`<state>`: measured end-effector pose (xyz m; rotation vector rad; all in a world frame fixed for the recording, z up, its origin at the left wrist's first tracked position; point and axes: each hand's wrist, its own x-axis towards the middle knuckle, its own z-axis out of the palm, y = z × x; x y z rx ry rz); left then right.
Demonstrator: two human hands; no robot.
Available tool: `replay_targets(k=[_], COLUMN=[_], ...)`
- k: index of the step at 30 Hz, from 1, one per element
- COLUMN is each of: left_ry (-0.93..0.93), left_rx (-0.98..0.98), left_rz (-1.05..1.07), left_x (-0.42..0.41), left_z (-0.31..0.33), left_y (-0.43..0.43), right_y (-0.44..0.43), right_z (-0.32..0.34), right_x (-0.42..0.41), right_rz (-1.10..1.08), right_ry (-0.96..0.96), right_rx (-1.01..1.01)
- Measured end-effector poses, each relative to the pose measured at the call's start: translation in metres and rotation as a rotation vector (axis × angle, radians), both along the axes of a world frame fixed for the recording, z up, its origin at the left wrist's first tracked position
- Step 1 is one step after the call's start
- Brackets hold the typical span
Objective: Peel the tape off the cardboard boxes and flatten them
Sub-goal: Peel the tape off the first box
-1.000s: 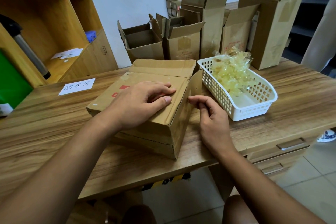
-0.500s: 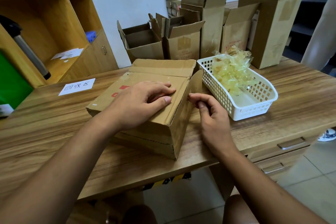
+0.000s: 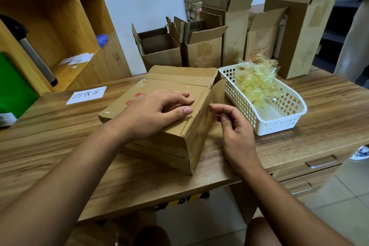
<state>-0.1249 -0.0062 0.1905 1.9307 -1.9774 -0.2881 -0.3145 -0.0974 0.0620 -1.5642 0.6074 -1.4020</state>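
Note:
A closed brown cardboard box [image 3: 175, 86] lies on the wooden desk [image 3: 60, 136], its far flap slightly raised. My left hand [image 3: 153, 112] rests on the box's top, fingers bent and pressing down near the right edge. My right hand [image 3: 233, 128] is at the box's right side. Its thumb and fingertips pinch together at the upper right edge, where a strip of clear tape is barely visible. A side flap stands out just behind those fingers.
A white plastic basket [image 3: 279, 126] with crumpled peeled tape [image 3: 253, 84] sits right of the box. Several opened cardboard boxes [image 3: 203, 50] stand along the back wall. A paper label [image 3: 86, 95] lies to the left, beside wooden shelving [image 3: 50, 16]. A person [image 3: 353, 36] stands far right.
My right hand's pinching fingers have drawn slightly away from the box's right edge. My left hand stays pressed on the top.

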Motion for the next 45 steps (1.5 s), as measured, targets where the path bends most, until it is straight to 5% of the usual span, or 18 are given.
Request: replay_targets(k=[14, 20, 30, 45], left_ry=[0.087, -0.224, 0.133, 0.160], left_rx=[0.085, 0.061, 0.186, 0.126], left_rz=[-0.070, -0.038, -0.052, -0.036], left_x=[0.020, -0.004, 0.017, 0.021], left_z=[0.008, 0.016, 0.004, -0.002], left_y=[-0.004, -0.012, -0.005, -0.005], right_y=[0.004, 0.004, 0.014, 0.016], right_z=[-0.002, 0.000, 0.005, 0.003], right_x=[0.001, 0.001, 0.000, 0.002], right_rz=[-0.072, -0.081, -0.088, -0.095], right_ry=[0.194, 0.198, 0.287, 0.346], right_rx=[-0.164, -0.155, -0.289, -0.413])
